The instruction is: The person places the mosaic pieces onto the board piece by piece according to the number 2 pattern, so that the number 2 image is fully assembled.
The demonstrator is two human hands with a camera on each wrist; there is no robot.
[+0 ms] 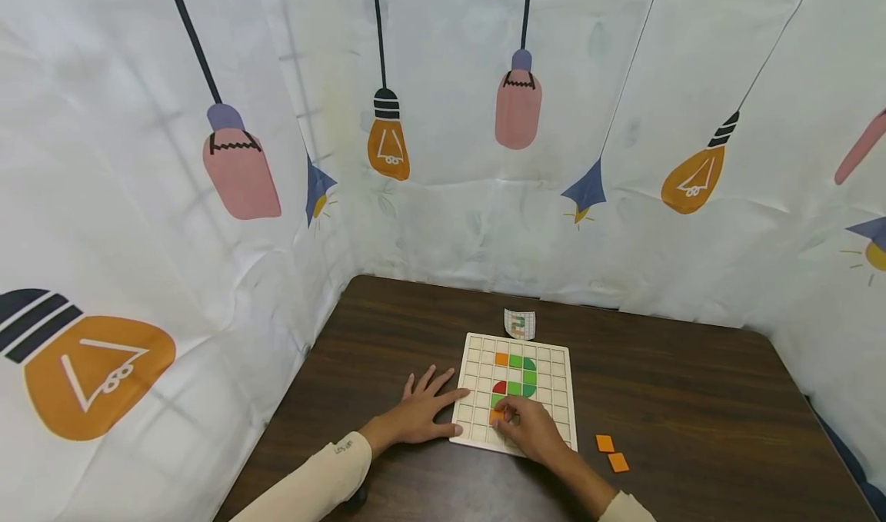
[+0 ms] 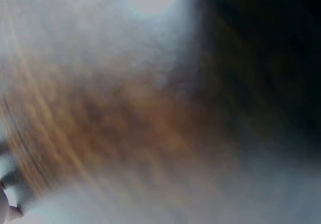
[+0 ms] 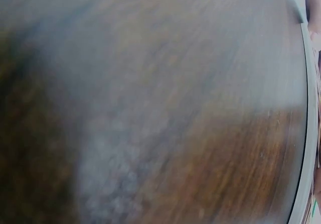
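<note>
A pale wooden grid board (image 1: 477,370) lies on the dark table. On it colored tiles form a curved figure: an orange square (image 1: 501,359), green squares such as one green tile (image 1: 514,389), green rounded pieces and a red rounded piece (image 1: 500,387). My right hand (image 1: 531,430) is over the board's lower part, thumb and fingers pinching an orange tile (image 1: 496,415) at the figure's lower end. My left hand (image 1: 418,413) lies spread, its fingers straight, with thumb and index fingertips at the board's left edge. Both wrist views show mostly blurred table.
Two loose orange tiles, a farther tile (image 1: 604,443) and a nearer tile (image 1: 619,462), lie right of the board. Just behind the board is a small printed card (image 1: 520,324) with a gridded pattern. A white curtain (image 1: 443,230) with printed lamps hangs beyond the table (image 1: 692,399).
</note>
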